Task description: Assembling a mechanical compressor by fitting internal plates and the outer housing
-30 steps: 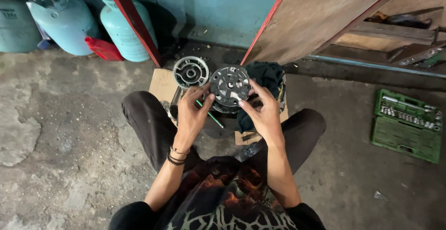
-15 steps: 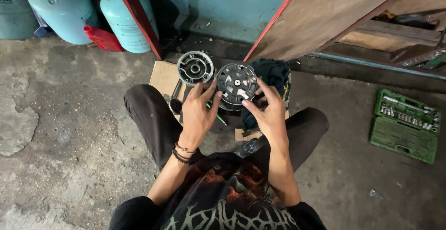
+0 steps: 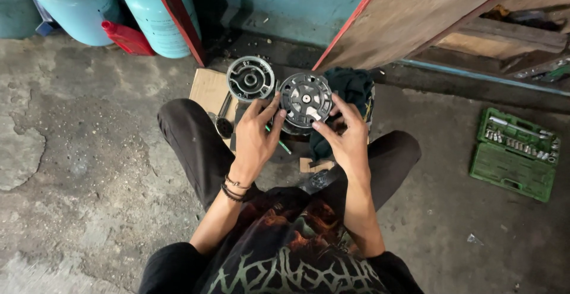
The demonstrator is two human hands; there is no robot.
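Observation:
I sit cross-legged on a concrete floor and hold a round dark metal disc (image 3: 305, 102) with a central hole and slots between both hands. My left hand (image 3: 256, 135) grips its left edge with thumb and fingers. My right hand (image 3: 343, 134) grips its right and lower edge. Just left of the disc, a round silver metal housing (image 3: 250, 79) lies on a piece of cardboard (image 3: 208, 90). A dark wrench-like tool (image 3: 223, 119) rests on the cardboard beside my left knee. A dark green cloth (image 3: 350, 86) lies behind the disc.
Pale blue gas cylinders (image 3: 160, 15) and a red container (image 3: 126, 37) stand at the back left. A slanted wooden board (image 3: 415, 15) with red edging leans at the back right. An open green socket set case (image 3: 515, 153) lies on the floor to the right.
The view has shifted slightly, so the disc and hands sit a little lower in frame. Both hands stay on the disc, with the fingers adjusted around its rim.

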